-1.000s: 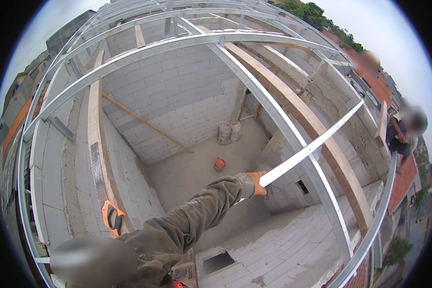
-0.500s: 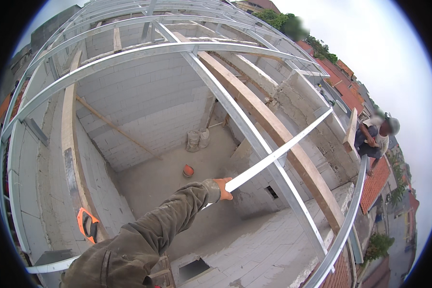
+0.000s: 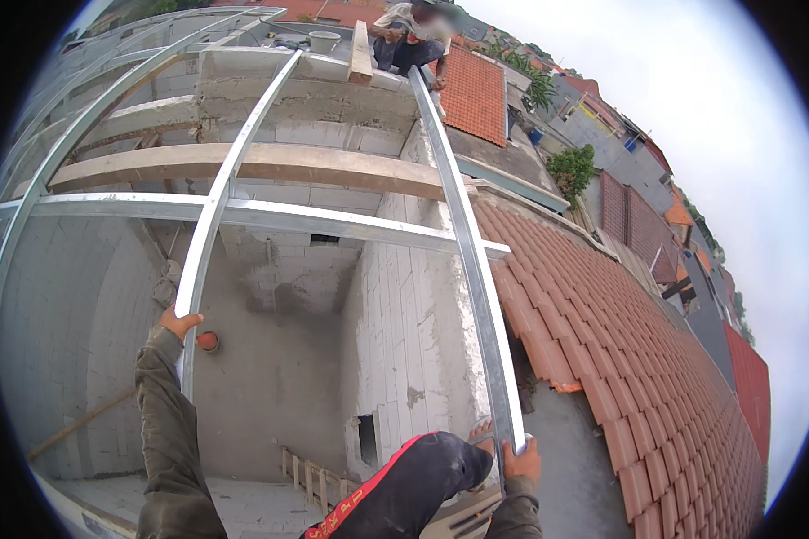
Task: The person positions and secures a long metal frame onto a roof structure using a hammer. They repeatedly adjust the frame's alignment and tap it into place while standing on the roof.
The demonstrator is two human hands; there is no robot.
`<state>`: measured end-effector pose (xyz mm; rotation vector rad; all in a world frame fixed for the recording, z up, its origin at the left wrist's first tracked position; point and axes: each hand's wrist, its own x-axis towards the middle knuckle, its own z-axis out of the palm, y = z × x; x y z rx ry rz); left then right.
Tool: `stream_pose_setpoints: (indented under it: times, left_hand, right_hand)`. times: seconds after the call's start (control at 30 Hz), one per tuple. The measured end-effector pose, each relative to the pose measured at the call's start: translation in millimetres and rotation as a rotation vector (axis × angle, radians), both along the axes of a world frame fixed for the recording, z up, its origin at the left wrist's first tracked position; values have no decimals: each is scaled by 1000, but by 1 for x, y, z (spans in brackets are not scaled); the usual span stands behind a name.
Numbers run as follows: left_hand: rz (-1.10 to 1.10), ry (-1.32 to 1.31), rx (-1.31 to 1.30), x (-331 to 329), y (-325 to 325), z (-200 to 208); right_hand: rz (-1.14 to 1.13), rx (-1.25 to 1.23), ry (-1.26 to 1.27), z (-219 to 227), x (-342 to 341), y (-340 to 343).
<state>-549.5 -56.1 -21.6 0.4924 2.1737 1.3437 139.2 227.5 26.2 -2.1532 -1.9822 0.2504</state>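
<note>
My left hand (image 3: 180,323) is closed around the near part of a light metal batten (image 3: 208,216) that runs away from me. At the lower right, my right hand (image 3: 521,460) grips the near end of another metal batten (image 3: 478,278), along the block wall's top. Both battens lie across a metal rafter (image 3: 306,218). Beyond it runs a wooden beam (image 3: 270,162). At the far end of the right batten a co-worker (image 3: 409,40) crouches, one hand close to that end. My bent knee (image 3: 422,481) and bare foot (image 3: 484,433) are between my hands.
Beneath the frame is a deep room with a grey floor (image 3: 270,395), an orange bucket (image 3: 208,341) and a wooden ladder (image 3: 310,478). The block wall (image 3: 413,314) drops into it. Right of the wall slopes a tiled roof (image 3: 593,377). A pale bucket (image 3: 324,41) stands far off.
My view has swung to the right, bringing the co-worker nearer the top middle. My right hand now shows, gripping the edge batten; my left hand still holds its batten.
</note>
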Motion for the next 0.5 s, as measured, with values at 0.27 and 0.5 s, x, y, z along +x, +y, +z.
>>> stream_pose_setpoints:
  times: [0.27,0.5]
  left_hand:
    - [79,-107,-77,-21,-10,-15]
    - [88,-66,-54,-4,-21,14]
  right_hand:
    - [46,22,284,1,74,-20]
    - [263,-100,339,-32,147,-77]
